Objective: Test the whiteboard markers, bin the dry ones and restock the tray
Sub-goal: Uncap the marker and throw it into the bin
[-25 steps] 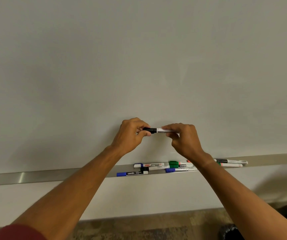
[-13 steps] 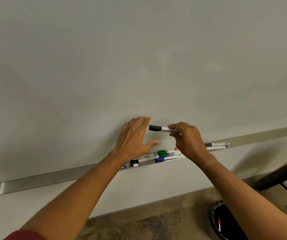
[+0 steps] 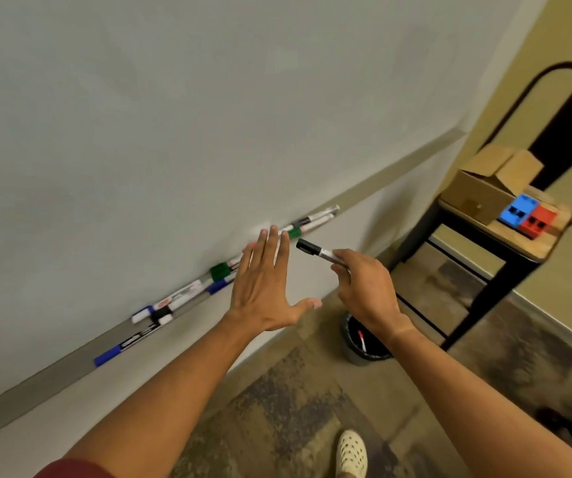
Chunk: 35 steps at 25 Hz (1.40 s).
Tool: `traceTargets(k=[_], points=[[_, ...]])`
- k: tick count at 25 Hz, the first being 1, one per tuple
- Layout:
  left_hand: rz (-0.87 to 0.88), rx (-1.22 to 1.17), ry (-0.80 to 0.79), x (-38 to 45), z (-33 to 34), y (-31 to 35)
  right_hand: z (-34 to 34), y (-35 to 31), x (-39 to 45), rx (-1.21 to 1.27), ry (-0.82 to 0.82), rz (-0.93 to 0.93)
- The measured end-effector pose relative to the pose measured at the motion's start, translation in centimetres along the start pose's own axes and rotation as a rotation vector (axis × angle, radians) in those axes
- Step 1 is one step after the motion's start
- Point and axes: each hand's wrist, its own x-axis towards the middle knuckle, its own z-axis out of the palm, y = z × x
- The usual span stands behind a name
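I see my right hand (image 3: pixel 363 288) pinching a capped black marker (image 3: pixel 319 251); my left hand (image 3: pixel 267 288), at nine o'clock of it, is spread flat.

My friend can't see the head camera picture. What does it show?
A person's right hand holds a capped black marker above a bin, while the left hand is spread open. More markers lie on the whiteboard tray.

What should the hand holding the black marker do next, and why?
Probably carry the black-capped marker down and drop it into the bin on the floor. The right hand pinches it, cap on, away from the whiteboard, almost over the bin, which already holds a marker. The left hand is open, holding nothing. Whether it is dry cannot be seen.
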Motion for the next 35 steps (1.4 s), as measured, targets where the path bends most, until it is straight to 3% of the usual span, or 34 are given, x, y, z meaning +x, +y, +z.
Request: traceTargets(k=[6,15,26,35], points=[[0.091,-0.007,-0.141,5.4,5.9,8.5,-1.3,10.7,-2.2,-0.055,0.003,0.186],[0.076,0.023,-0.370,10.9,16.2,17.3,-0.1,25.6,-3.5,-0.089,-0.105,0.366],[0.109,-0.004,-0.514,14.1,26.9,16.6,10.4,34.1,-5.1,-0.146,-0.320,0.561],[0.127,0.002,-0.506,15.7,27.9,14.4,13.2,36.0,-2.6,-0.259,-0.301,0.551]])
